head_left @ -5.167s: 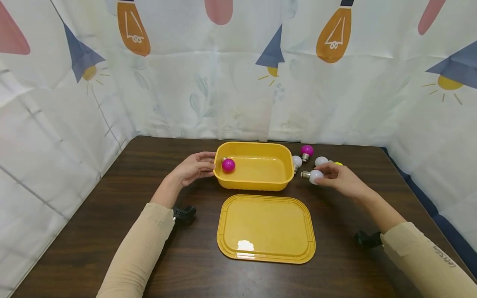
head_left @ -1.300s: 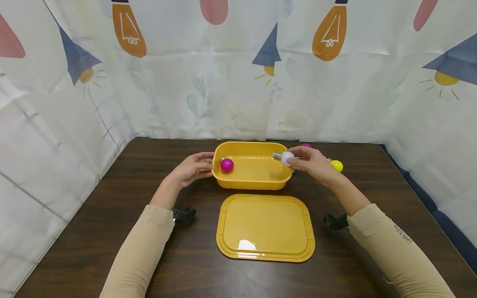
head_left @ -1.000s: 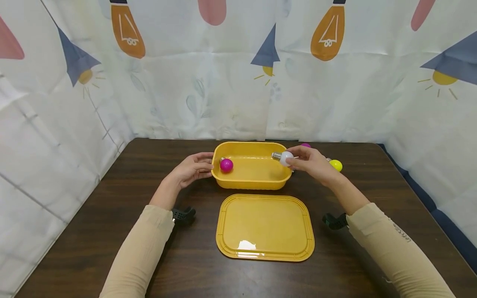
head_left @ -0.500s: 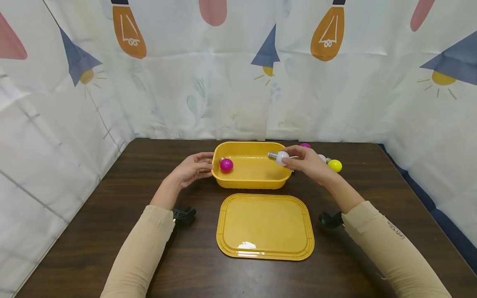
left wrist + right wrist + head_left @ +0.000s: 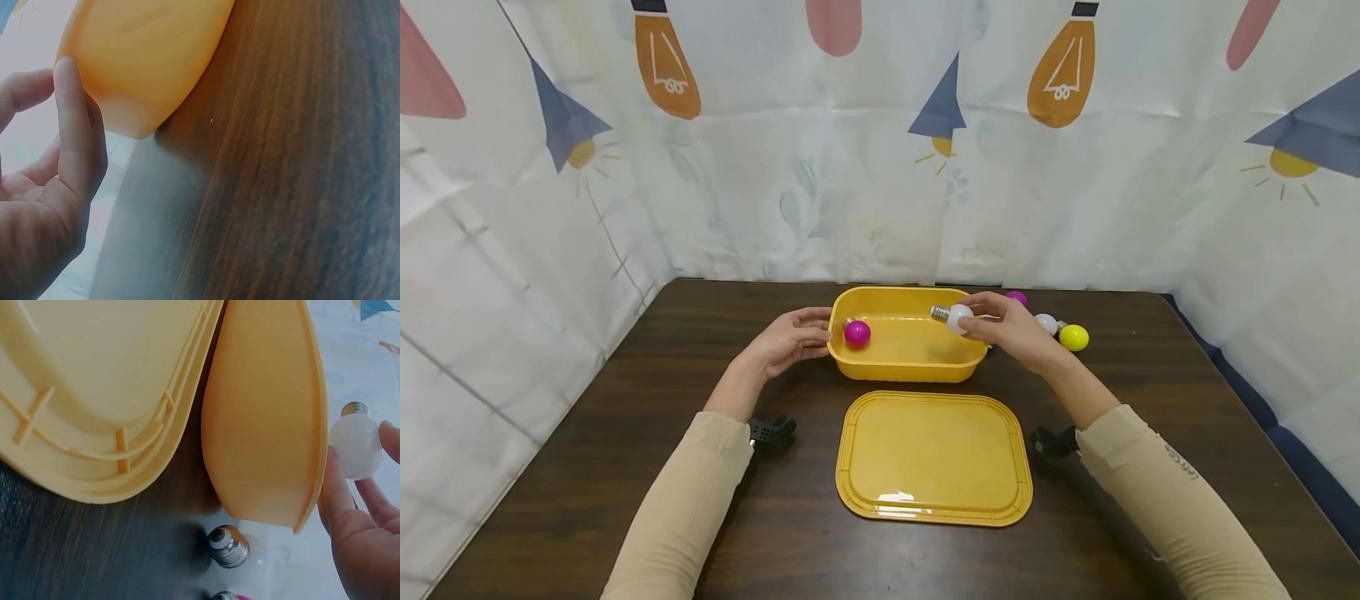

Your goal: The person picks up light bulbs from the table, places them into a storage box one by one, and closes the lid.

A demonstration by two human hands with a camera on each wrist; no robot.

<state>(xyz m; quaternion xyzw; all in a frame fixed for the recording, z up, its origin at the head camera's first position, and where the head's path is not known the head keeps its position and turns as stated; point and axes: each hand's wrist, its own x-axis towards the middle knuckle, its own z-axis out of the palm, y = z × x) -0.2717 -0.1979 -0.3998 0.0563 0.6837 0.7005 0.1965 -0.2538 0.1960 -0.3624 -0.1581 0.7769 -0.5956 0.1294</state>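
My right hand pinches a white light bulb between thumb and fingers, over the right part of a yellow box. The bulb's metal screw base points left in the head view and upward in the right wrist view. A magenta light bulb lies inside the box at its left end. My left hand touches the box's left end, fingers lightly bent along the outside. In the left wrist view, a fingertip rests on the yellow wall.
A yellow lid lies flat before the box. Right of the box lie a yellow bulb, a white bulb and a magenta bulb. Another bulb's screw base shows beside the box in the right wrist view.
My right hand has lifted the white light bulb from the table's right side and carried it left over the box, still drifting left lately. The left hand stays at the box.
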